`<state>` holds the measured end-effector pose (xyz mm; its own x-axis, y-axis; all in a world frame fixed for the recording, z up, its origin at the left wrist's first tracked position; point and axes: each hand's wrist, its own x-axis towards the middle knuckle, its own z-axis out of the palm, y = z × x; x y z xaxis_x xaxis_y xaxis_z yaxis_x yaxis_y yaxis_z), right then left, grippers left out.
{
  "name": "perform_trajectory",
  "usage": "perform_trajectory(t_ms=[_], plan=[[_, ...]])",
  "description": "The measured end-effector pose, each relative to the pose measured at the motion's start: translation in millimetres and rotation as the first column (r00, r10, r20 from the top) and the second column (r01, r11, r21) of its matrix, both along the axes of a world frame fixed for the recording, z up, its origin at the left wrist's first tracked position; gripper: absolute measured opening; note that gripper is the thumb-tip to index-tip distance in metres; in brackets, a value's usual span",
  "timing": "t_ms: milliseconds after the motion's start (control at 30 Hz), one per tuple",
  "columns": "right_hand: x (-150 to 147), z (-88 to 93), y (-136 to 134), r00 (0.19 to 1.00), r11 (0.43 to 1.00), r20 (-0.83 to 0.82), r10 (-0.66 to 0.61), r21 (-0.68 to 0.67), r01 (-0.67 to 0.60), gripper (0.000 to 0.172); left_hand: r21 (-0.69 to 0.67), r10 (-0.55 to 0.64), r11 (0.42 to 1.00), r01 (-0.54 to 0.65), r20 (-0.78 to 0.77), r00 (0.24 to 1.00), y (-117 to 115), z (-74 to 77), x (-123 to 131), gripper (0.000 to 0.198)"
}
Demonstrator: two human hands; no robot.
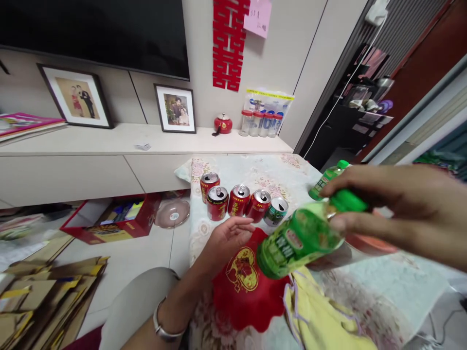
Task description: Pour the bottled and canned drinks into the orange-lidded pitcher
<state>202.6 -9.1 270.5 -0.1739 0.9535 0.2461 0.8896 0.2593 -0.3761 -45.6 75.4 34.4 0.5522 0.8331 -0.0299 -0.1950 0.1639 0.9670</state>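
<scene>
My right hand [404, 209] grips a green plastic bottle [299, 238] near its green cap, holding it tilted above the table. My left hand [226, 238] rests with fingers loosely apart and palm up on a red cloth bag [244, 287], holding nothing. Just beyond the left hand stands a row of several opened drink cans [239, 199], most of them red and one green and silver [276, 211]. A second green bottle [326, 179] stands behind my right hand.
The table has a floral cloth [255, 170]. A yellow cloth [321, 311] lies at its near edge. A low cabinet [109, 146] with framed photos, a red pot [223, 124] and jars [260, 124] is behind. Cardboard [44, 296] and a red box [113, 218] are on the floor.
</scene>
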Motion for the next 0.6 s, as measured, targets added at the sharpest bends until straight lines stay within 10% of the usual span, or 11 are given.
perform_trajectory(t_ms=[333, 600], plan=[[-65, -75.4, 15, 0.988, 0.985, 0.149, 0.043, -0.172, -0.017, 0.011, 0.258, -0.145, 0.956, 0.141, -0.007, 0.989, -18, 2.9, 4, 0.100], [-67, -89.6, 16, 0.997, 0.991, -0.044, 0.067, -0.111, -0.072, 0.014, 0.263, -0.023, 0.963, 0.052, -0.109, 0.994, -25, 9.7, 14, 0.074]])
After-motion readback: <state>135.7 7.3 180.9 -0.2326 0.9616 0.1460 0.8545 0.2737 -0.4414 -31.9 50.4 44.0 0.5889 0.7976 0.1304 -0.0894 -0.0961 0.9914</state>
